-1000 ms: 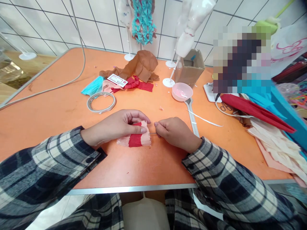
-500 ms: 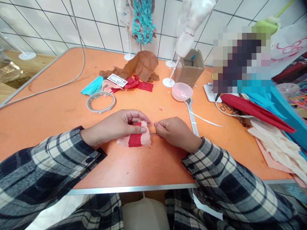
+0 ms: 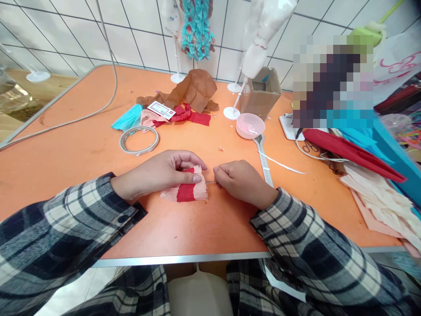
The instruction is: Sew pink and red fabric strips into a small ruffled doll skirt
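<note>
My left hand [image 3: 161, 170] presses a small piece of pink crepe paper [image 3: 186, 192] with a red stripe across it, thumb on top and fingers behind. The paper lies close to the tabletop, its frayed right edge towards my right hand [image 3: 241, 179]. That hand is closed in a pinch on a thin, wire-like strand [image 3: 210, 181], which spans the short gap to the paper's right edge. Whether the strand enters the paper or passes under it, I cannot tell. The strand's other end is hidden inside my right fist.
Beyond my left hand lie a tape roll [image 3: 138, 140], brown crepe paper [image 3: 197, 90] and a white card [image 3: 161, 110]. A pink bowl [image 3: 250, 126] stands near a grey flat tool [image 3: 263, 162], a cardboard box [image 3: 261, 96] and white mannequin stands [image 3: 232, 113]. Folded papers [image 3: 378, 188] fill the right side.
My right hand has shifted very slightly to the right, away from the paper, with the strand still pinched. My left hand and the paper have stayed almost in place.
</note>
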`<state>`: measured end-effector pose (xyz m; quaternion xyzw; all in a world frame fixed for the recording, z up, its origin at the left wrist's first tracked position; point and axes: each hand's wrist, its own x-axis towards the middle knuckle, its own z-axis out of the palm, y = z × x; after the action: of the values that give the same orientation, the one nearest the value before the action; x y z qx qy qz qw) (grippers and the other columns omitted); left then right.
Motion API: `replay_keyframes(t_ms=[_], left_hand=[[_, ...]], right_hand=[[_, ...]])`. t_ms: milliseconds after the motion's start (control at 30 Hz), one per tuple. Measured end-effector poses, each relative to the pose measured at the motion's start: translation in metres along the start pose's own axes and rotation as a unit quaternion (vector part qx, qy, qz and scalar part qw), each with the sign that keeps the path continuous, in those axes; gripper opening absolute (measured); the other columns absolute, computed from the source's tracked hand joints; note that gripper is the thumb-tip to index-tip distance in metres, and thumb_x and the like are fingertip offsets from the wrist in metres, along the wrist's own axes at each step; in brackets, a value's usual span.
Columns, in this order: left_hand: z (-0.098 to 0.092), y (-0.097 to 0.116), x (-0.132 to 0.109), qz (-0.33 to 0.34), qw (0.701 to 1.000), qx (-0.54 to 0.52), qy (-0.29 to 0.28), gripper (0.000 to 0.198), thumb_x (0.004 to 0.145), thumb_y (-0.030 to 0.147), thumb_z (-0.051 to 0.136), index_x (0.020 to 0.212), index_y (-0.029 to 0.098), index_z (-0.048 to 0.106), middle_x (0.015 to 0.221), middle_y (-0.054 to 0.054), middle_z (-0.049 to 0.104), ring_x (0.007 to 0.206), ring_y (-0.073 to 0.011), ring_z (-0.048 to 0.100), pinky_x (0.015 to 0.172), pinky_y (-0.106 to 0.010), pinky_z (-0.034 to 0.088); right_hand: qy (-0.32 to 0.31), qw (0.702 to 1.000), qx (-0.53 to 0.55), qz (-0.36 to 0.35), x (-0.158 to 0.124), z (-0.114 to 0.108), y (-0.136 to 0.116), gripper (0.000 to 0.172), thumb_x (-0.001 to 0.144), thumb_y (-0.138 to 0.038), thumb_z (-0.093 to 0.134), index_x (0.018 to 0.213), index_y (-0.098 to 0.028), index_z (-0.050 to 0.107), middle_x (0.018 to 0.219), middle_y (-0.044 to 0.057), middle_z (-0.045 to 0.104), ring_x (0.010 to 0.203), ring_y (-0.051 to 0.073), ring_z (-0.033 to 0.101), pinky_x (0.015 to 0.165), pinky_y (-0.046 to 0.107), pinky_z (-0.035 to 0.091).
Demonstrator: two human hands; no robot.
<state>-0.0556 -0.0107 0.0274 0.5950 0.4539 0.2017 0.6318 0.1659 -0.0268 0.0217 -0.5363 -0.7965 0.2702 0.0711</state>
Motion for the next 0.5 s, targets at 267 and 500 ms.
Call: replay_keyframes(t_ms=[267, 500], left_hand=[[-0.0004, 0.0014, 0.0, -0.01, 1.0, 0.0, 0.004, 0.033, 0.064, 0.028, 0.086, 0.093, 0.019, 0.071, 0.079, 0.003, 0.072, 0.066, -0.0111, 0.063, 0.058, -0.019, 0.048], [-0.0022, -0.0014, 0.0012, -0.006, 1.0, 0.009, 0.001, 0.034, 0.065, 0.03, 0.086, 0.094, 0.019, 0.072, 0.077, 0.003, 0.072, 0.065, -0.0109, 0.063, 0.057, -0.019, 0.049]], right_hand=[[0.003, 1.0, -0.015, -0.006, 0.0005, 0.0015, 0.0007, 0.043, 0.097, -0.035, 0.039, 0.06, -0.018, 0.052, 0.061, 0.003, 0.054, 0.058, 0.013, 0.043, 0.061, 0.031, 0.026], [0.001, 1.0, -0.012, -0.011, 0.0015, 0.0026, 0.0012, 0.042, 0.097, -0.035, 0.04, 0.061, -0.018, 0.052, 0.06, 0.003, 0.053, 0.058, 0.013, 0.04, 0.061, 0.031, 0.023]])
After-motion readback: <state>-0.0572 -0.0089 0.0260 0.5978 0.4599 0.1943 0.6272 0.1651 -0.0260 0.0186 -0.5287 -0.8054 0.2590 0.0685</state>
